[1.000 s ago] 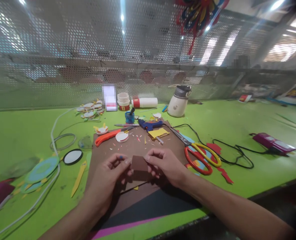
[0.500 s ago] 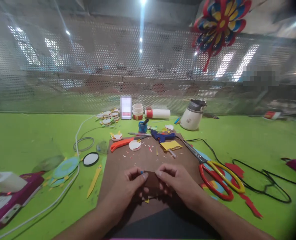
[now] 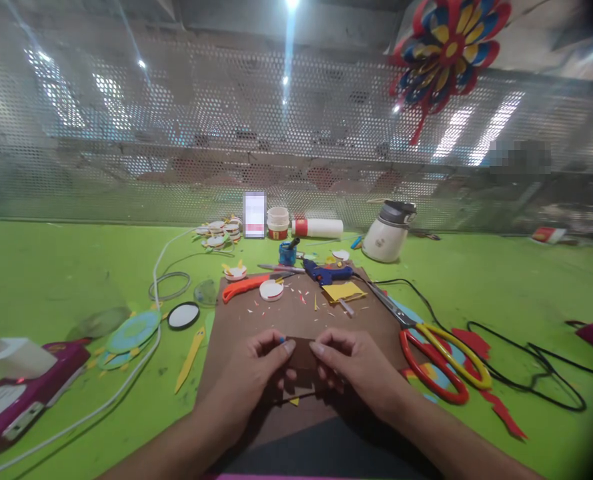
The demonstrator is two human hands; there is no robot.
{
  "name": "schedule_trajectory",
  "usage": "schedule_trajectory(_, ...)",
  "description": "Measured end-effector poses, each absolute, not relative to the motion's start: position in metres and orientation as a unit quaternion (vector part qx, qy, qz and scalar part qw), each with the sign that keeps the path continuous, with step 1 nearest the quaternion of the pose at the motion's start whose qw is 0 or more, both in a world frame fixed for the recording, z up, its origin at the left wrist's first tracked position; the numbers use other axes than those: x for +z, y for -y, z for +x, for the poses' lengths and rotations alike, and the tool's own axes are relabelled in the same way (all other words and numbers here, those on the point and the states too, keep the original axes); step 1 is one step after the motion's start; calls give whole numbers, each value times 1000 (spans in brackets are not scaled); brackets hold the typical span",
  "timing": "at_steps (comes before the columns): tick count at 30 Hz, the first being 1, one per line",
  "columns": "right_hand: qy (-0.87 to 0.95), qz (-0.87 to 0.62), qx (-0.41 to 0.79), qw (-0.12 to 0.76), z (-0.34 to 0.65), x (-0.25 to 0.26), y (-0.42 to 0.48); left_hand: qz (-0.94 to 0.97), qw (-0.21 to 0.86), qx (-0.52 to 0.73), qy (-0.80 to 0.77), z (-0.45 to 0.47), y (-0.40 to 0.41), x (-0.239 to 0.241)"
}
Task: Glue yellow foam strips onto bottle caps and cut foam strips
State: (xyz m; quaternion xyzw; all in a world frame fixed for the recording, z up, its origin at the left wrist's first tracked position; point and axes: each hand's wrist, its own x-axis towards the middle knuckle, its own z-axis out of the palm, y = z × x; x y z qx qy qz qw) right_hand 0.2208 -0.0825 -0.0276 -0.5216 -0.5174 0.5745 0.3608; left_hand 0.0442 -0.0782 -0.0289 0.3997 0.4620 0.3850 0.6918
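Pinching from the left, the left hand point(image 3: 249, 380) has thumb and forefinger closed on one end of a small brown paper piece point(image 3: 303, 363), and the right hand point(image 3: 359, 370) is closed the same way on the other end, so the piece sits between the two hands, low over a brown card sheet point(image 3: 296, 313) at the near edge of the table. To work such a small piece well, I would judge that the fingertips should stay close to its edges, both grips even, with the piece kept flat so any crease runs straight.

Far left on the bright green table point(image 3: 56, 280) lies a magenta device point(image 3: 21, 393) with a white cable point(image 3: 126, 387) trailing past it, then round paper discs point(image 3: 131, 333) and a black-rimmed mirror-like disc point(image 3: 183, 316). Beyond the hands lie an orange utility knife point(image 3: 246, 287), a blue glue gun point(image 3: 326, 273) and a yellow paper scrap point(image 3: 343, 291). Right of the sheet lie red and yellow scissors point(image 3: 439, 363) and a black cord point(image 3: 526, 363). A perforated metal screen point(image 3: 176, 133) closes off the back, and a paper pinwheel point(image 3: 446, 40) hangs at upper right
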Motion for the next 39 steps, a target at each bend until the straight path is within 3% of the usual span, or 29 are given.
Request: schedule_trajectory(39,516,-516,580,362,220,-26,83,426,705,372,-427,40,77,-34)
